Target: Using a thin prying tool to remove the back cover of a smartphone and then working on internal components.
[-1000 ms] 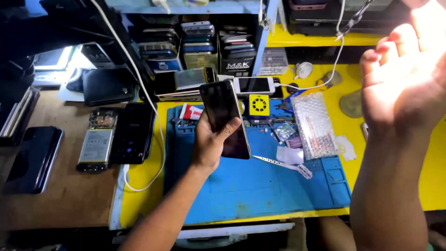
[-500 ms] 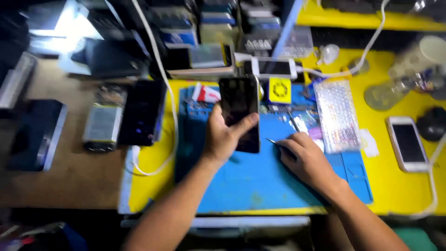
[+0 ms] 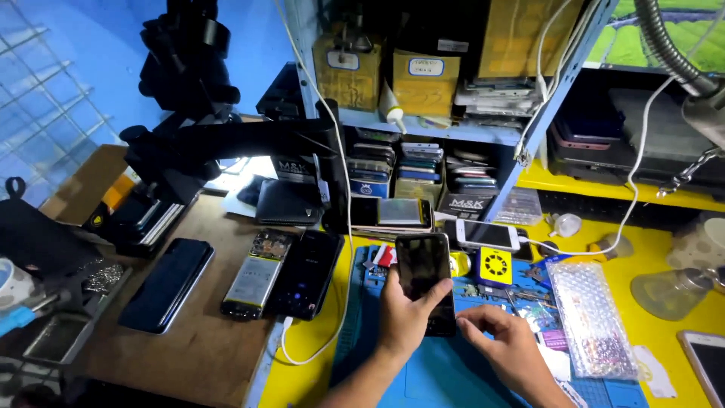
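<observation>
The yellow table (image 3: 604, 249) is covered at its middle by a blue work mat (image 3: 453, 374). Above the mat, a black smartphone (image 3: 424, 279) is held upright in the left hand (image 3: 404, 317), whose grip is closed around the phone's lower half, thumb across the dark screen. The right hand (image 3: 510, 351) is kept just beside the phone's lower right corner, fingers loosely curled and holding nothing visible.
</observation>
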